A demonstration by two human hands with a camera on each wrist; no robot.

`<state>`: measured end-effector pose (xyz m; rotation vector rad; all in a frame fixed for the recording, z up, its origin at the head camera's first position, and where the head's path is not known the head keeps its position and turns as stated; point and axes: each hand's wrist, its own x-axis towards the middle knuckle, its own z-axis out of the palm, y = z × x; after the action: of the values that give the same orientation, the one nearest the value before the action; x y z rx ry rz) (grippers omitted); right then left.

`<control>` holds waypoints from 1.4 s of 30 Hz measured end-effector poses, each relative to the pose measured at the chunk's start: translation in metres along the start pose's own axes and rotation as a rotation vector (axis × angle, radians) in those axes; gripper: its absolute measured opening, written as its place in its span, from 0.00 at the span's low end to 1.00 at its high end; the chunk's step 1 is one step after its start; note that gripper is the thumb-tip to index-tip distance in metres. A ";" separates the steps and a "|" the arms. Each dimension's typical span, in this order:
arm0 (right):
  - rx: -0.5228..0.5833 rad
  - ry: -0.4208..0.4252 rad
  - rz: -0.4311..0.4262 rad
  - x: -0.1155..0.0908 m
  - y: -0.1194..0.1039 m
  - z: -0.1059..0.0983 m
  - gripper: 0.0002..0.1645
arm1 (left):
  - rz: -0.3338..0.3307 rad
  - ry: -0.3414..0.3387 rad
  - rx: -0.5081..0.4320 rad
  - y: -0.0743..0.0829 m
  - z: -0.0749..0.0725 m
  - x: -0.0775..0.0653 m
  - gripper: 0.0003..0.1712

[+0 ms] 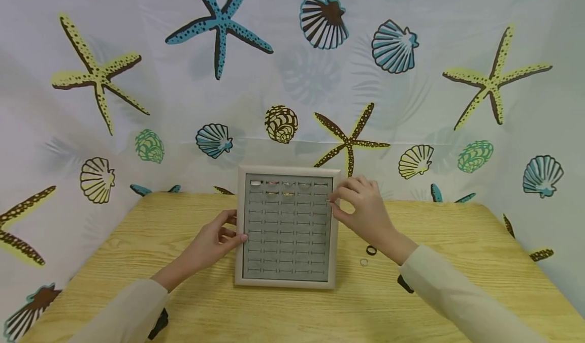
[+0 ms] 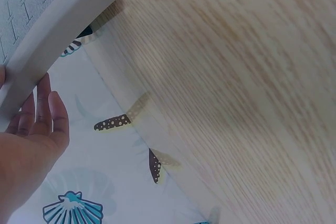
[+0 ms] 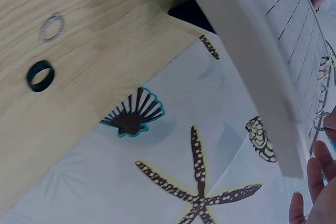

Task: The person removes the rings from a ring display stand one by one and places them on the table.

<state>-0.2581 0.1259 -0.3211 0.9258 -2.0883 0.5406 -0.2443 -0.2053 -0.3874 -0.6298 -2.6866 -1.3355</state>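
A ring display board [image 1: 287, 231] with a pale frame and grey slotted padding stands tilted up on the table. My left hand [image 1: 218, 237] grips its left edge, thumb on the front and fingers [image 2: 44, 103] behind. Several rings [image 1: 288, 194] sit in the top two rows of slots. At the upper right edge of the board, my right hand [image 1: 363, 208] pinches a small silver-looking ring [image 3: 319, 121] between thumb and forefinger. To the right of the board, a black ring [image 1: 371, 250] and a silver ring [image 1: 363, 262] lie on the table.
The wooden table [image 1: 283, 315] runs back to a white cloth [image 1: 178, 99] printed with starfish and shells. A dark support [image 3: 194, 15] shows behind the board in the right wrist view.
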 end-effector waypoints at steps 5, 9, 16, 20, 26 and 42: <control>-0.017 0.011 0.021 -0.018 0.014 -0.008 0.01 | 0.001 -0.002 -0.002 -0.001 0.000 0.001 0.32; -0.032 0.002 0.048 -0.036 0.024 -0.012 0.02 | -0.001 0.002 0.004 -0.001 0.000 0.001 0.32; -0.084 -0.047 0.082 -0.069 0.043 -0.014 0.09 | -0.017 -0.001 0.014 0.001 0.000 0.000 0.32; -0.112 -0.083 0.080 -0.086 0.052 -0.015 0.10 | -0.022 -0.001 0.016 0.002 0.000 0.000 0.33; -0.143 -0.144 0.051 -0.106 0.063 -0.015 0.11 | -0.016 0.002 0.013 0.002 0.000 0.000 0.32; -0.095 -0.519 0.162 -0.132 0.068 -0.017 0.10 | -0.011 0.002 0.010 0.001 0.001 0.000 0.33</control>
<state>-0.2446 0.2377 -0.4198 0.9150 -2.6469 0.2958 -0.2437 -0.2042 -0.3868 -0.6133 -2.6978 -1.3242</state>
